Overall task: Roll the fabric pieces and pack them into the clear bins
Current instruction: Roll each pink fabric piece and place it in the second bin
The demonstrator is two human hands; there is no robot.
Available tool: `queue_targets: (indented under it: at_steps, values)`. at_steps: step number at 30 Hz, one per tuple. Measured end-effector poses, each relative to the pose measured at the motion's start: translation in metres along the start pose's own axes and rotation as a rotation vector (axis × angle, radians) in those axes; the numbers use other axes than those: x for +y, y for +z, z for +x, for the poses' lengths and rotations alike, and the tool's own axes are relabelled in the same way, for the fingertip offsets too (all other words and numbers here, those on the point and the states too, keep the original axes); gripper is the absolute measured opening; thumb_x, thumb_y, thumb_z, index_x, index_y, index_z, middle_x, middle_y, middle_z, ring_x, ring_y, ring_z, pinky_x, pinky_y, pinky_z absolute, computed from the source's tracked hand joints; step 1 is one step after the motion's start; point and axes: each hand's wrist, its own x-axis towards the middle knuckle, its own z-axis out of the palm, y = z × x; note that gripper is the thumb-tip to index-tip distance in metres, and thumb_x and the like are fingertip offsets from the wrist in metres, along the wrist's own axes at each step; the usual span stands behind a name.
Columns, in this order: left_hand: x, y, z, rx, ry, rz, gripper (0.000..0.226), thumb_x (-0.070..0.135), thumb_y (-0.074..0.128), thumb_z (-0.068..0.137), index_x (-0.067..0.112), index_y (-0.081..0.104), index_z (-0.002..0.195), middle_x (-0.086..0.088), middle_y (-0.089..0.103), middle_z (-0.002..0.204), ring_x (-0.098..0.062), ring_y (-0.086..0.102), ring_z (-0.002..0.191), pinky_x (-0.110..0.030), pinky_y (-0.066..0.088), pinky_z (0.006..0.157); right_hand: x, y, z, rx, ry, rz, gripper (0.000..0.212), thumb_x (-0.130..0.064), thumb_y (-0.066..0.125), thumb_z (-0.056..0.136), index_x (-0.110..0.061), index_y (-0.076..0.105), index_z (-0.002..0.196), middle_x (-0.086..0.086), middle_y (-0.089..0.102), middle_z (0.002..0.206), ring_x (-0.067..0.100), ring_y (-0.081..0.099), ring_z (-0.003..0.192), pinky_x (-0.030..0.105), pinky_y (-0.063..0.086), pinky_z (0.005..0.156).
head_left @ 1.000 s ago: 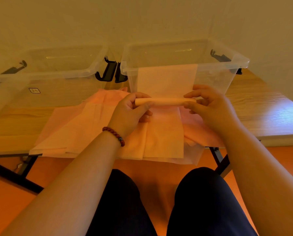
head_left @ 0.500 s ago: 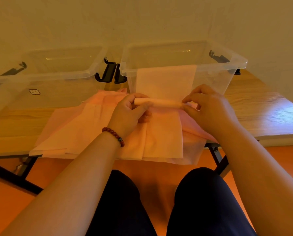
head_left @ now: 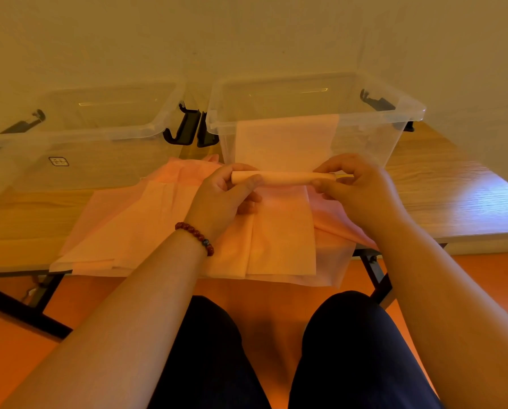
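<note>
A wooden table [head_left: 441,184] is carrying two clear bins side by side, the left bin [head_left: 99,149] and the right bin [head_left: 364,143]. A pile of pink fabric pieces [head_left: 123,231] is lying in front of them, hanging over the near edge. One fabric strip [head_left: 285,143] is leaning up against the right bin's front wall, its lower end wound into a tight roll [head_left: 282,177] just above the pile. The left hand [head_left: 220,199] is pinching the roll's left end between curled fingers and thumb; the right hand [head_left: 361,193] is pinching the right end. A beaded bracelet [head_left: 195,236] is circling the left wrist.
</note>
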Motion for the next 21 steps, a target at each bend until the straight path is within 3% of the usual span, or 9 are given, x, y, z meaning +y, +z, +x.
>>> queue_targets:
  at_steps: [4,8,13,17,21]
  values:
    - [0.0007,-0.0003,-0.0004,-0.007,0.014,-0.047,0.012,0.021,0.062,0.091,0.03,0.065,0.099,0.007,0.068,0.069,-0.007,0.064,0.065,-0.023,0.055,0.06,0.0034,0.0005,0.0001,0.003,-0.001,0.019,0.008,-0.027,0.074,0.083,-0.029,0.069,0.088,-0.01,0.06,0.108,0.01,0.067,0.076,0.039,0.058,0.081]
    - [0.0008,-0.0001,-0.0001,-0.02,0.023,-0.066,0.018,0.014,0.061,0.091,0.03,0.062,0.1,0.006,0.068,0.066,-0.008,0.064,0.062,-0.022,0.053,0.057,0.0049,0.0014,-0.0009,-0.004,0.039,0.014,0.006,-0.034,0.07,0.086,-0.031,0.069,0.091,-0.001,0.063,0.113,0.01,0.065,0.078,0.032,0.059,0.075]
    - [-0.0009,0.0007,0.0006,-0.026,0.029,0.014,0.01,0.017,0.061,0.092,0.026,0.062,0.096,0.007,0.067,0.069,-0.005,0.064,0.062,-0.019,0.052,0.056,0.0031,0.0055,-0.0018,-0.017,0.113,0.216,0.003,-0.022,0.064,0.093,-0.022,0.066,0.094,-0.005,0.07,0.092,0.008,0.07,0.083,0.027,0.059,0.074]
    - [-0.0023,0.0005,0.0008,-0.048,0.037,0.07,0.01,0.019,0.06,0.092,0.027,0.063,0.098,0.006,0.067,0.075,-0.002,0.063,0.063,-0.017,0.05,0.058,0.0031,0.0083,-0.0025,-0.005,0.085,0.279,0.005,-0.016,0.061,0.095,-0.02,0.063,0.092,-0.001,0.071,0.085,0.009,0.071,0.076,0.023,0.055,0.067]
    - [-0.0026,-0.0006,0.001,-0.066,0.037,0.066,0.015,0.021,0.058,0.093,0.033,0.065,0.101,0.011,0.069,0.067,-0.004,0.062,0.064,-0.018,0.051,0.06,0.0073,0.0094,-0.0063,0.039,0.071,0.302,0.006,-0.019,0.062,0.094,-0.022,0.063,0.089,-0.006,0.071,0.073,0.01,0.07,0.072,0.025,0.057,0.065]
